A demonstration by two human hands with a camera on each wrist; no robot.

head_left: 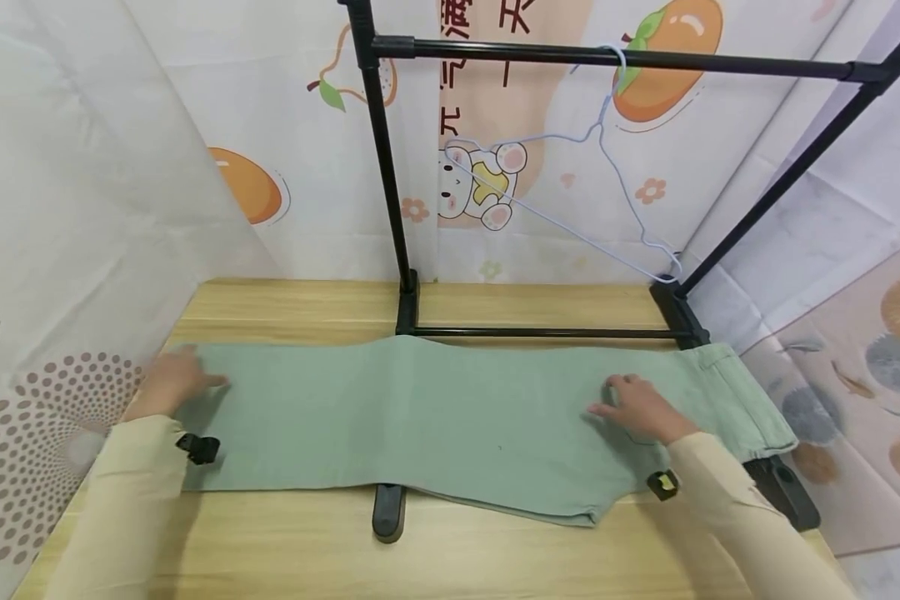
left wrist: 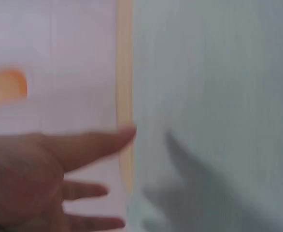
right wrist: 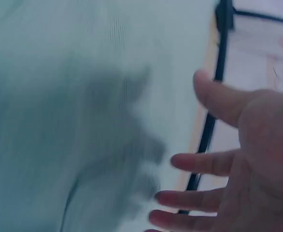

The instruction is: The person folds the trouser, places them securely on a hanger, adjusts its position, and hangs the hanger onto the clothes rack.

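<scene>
A pair of light green trousers (head_left: 465,417), folded lengthwise, lies flat across the table, waistband (head_left: 746,400) at the right and leg ends at the left. My left hand (head_left: 171,383) is over the leg end, fingers extended; the left wrist view shows its thumb (left wrist: 93,147) stretched out above the cloth (left wrist: 214,87), casting a shadow. Over the upper part of the trousers hovers my right hand (head_left: 636,407), its fingers spread and loosely bent in the right wrist view, with their shadow on the fabric (right wrist: 112,106). Neither hand grips anything.
A black garment rack (head_left: 532,52) stands behind and partly under the trousers, its feet (head_left: 388,512) on the wooden table (head_left: 435,558). From its top bar hangs a pale blue wire hanger (head_left: 600,125). Printed curtains (head_left: 330,200) enclose the back and sides.
</scene>
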